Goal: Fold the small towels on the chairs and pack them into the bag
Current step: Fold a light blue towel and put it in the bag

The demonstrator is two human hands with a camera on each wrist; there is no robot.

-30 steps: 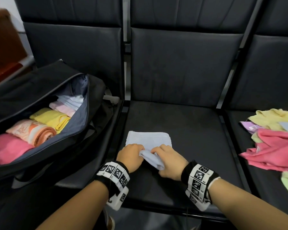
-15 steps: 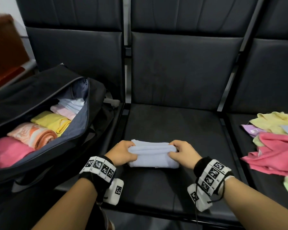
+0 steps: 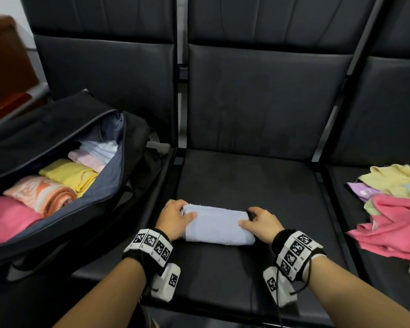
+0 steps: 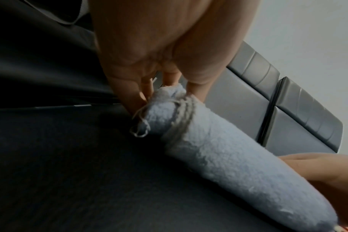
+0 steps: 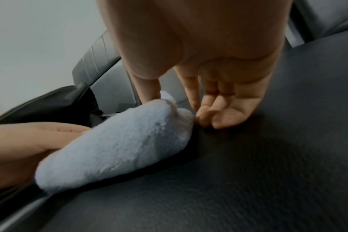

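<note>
A pale blue towel (image 3: 217,227), rolled into a thick bundle, is held at both ends on the black seat (image 3: 246,181) of the middle chair; the left hand (image 3: 175,218) is clamped on the left end, thumb laid over the top and fingers (image 4: 138,94) tucked down behind the stitched edge, where a loose thread loop is seen in the left wrist view; the right hand (image 3: 262,223) is clamped on the right end, thumb along the near top and fingers (image 5: 218,116) curled down against the end of the roll and touching the seat, as shown in the right wrist view. The towel is laid crosswise near the front edge of the seat, lying on it. Marker-printed bands (image 3: 153,245) are worn on both wrists.

To the left, on the neighbouring chair, an open black bag (image 3: 92,202) is seen, its zip mouth gaping; folded towels are packed in a row inside it: a pink one (image 3: 7,216) nearest, then an orange-patterned one (image 3: 40,192), a yellow one (image 3: 69,174), a light pink one (image 3: 88,159) and a white one (image 3: 102,147) at the far end. To the right, on the third chair, a loose heap of unfolded towels (image 3: 393,209) is piled, well apart from the hands; pink, pale yellow, lilac and green cloth can be made out in it. Dark padded backrests (image 3: 265,98) are seen behind all three seats.
</note>
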